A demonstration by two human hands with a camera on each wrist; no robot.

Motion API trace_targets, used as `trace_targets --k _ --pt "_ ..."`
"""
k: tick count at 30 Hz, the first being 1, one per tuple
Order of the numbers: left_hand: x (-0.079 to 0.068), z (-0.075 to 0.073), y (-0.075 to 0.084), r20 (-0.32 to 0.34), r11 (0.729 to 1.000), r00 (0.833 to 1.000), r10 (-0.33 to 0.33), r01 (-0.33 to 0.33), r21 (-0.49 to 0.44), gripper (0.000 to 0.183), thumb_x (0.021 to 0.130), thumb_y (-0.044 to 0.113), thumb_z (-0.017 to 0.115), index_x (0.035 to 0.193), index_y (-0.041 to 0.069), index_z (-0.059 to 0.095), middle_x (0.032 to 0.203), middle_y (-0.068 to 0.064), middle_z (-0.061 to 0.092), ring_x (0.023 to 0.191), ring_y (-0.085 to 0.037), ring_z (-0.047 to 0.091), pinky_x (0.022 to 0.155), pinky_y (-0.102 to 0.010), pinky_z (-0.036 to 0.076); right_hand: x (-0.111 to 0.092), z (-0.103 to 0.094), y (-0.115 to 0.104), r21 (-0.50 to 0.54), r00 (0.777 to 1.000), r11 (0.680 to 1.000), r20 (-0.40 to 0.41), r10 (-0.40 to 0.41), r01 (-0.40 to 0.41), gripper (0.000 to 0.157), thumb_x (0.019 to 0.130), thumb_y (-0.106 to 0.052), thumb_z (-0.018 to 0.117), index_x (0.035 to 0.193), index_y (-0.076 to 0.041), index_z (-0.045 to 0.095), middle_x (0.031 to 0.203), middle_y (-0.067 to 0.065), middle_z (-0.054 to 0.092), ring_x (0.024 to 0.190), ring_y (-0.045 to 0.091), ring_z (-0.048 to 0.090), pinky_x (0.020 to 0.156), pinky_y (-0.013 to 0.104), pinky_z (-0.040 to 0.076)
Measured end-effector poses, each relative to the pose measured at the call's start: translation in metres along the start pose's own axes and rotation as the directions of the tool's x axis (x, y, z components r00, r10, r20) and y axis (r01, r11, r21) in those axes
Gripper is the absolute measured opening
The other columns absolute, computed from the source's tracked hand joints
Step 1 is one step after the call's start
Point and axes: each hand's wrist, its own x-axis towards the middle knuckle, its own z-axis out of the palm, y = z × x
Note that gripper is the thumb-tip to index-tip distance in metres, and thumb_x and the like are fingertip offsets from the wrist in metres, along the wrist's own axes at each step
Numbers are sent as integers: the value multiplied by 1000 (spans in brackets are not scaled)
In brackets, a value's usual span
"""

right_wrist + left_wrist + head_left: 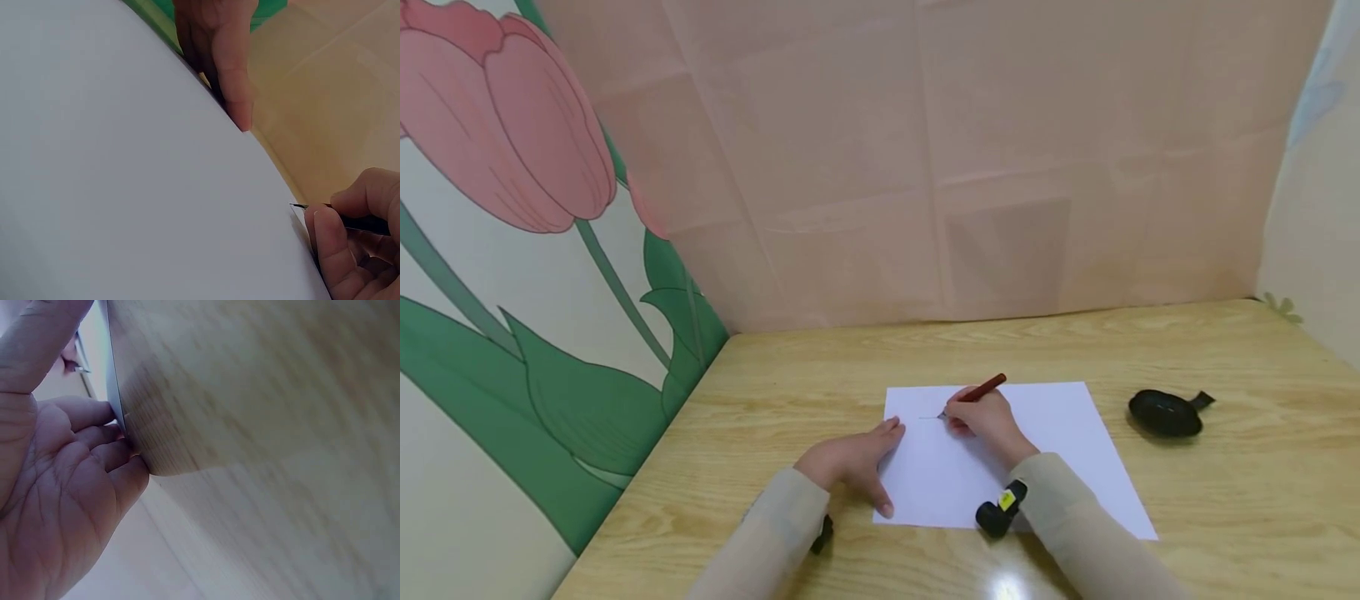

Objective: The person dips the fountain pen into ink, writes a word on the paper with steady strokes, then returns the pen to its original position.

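A white sheet of paper (1060, 425) lies flat on the wooden table. My right hand (988, 421) pinches a dark red pen (983, 388) between thumb and fingers, its pointed tip at the paper's upper left part. A short thin line (928, 417) shows just left of the tip. At the paper's left edge rests my left hand (853, 458), thumb and fingers spread apart along that edge. In the left wrist view, the fingertips (132, 469) touch down by the sheet's edge. The right wrist view shows the pen (369, 224) partly hidden by the fingers.
A glossy black rounded object (1165, 413) with a short tab lies to the right of the paper on the table (1247, 500). Behind the table hangs a creased pinkish sheet (842, 167). A wall with painted tulips (542, 125) stands at the left.
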Motion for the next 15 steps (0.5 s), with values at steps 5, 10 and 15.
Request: trace_targets --k 5,10,15 --pt "-1 0 0 -11 1000 1000 -3 3 -13 113 64 31 84 150 11 13 157 -4 2 143 -15 4 115 -34 14 -1 -7 0 1 1000 1000 2 -4 4 22 82 -14 66 98 -1 62 79 9 65 64 15 60 61 25 53" --pt "-1 0 1 -14 1000 1000 -9 9 -25 112 64 30 84 149 12 15 157 -3 3 143 -15 5 115 -34 14 -2 -14 1 -2 1000 1000 -3 12 -12 24 82 -15 67 100 -1 61 80 9 65 65 15 60 61 25 53" --pt "-2 1 2 -8 1000 1000 -8 7 -26 112 64 30 84 150 12 14 157 -2 3 143 -15 4 115 -34 14 -2 -19 4 -10 999 999 0 40 -40 26 82 -17 67 102 -2 60 83 10 65 66 15 60 62 25 52"
